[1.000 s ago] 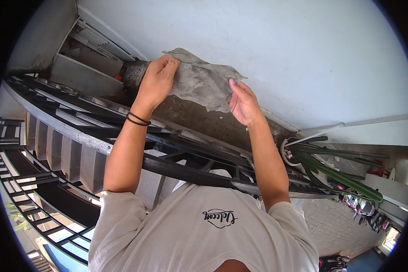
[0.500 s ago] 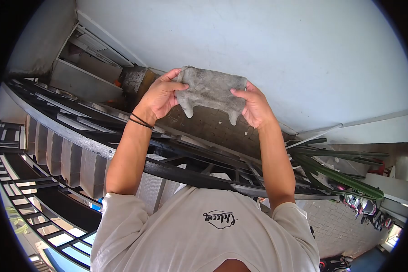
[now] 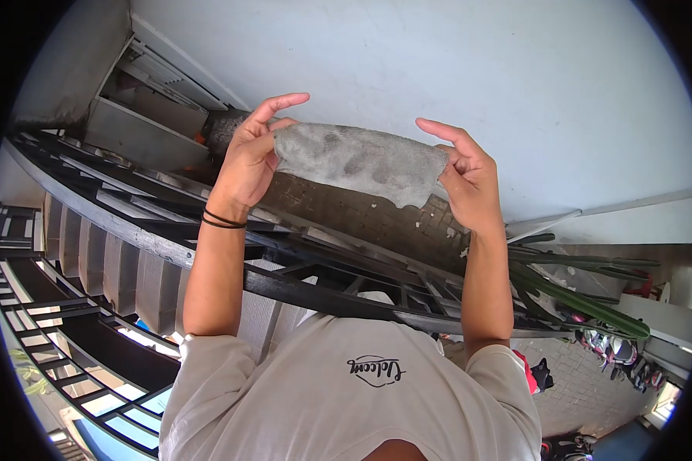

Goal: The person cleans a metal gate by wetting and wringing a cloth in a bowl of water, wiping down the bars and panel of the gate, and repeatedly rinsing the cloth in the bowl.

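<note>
A grey cloth (image 3: 361,163) with darker smudges is stretched between my two hands in the air, above a dark railing. My left hand (image 3: 251,154) pinches its left end between thumb and fingers, with the index finger raised off it. At the opposite end my right hand (image 3: 469,175) pinches the cloth too, its index finger also lifted. The lower edge hangs unevenly, dipping towards the right.
A curved dark metal railing (image 3: 315,292) crosses in front of my body. Beyond the cloth stands a pale wall (image 3: 454,61). Green cactus stems (image 3: 577,296) lean in at the right, and a paved floor (image 3: 346,206) lies below.
My hands have moved apart, pulling the bunched cloth into a wider, flatter strip. Both index fingers have lifted, and the two hanging corners no longer show.
</note>
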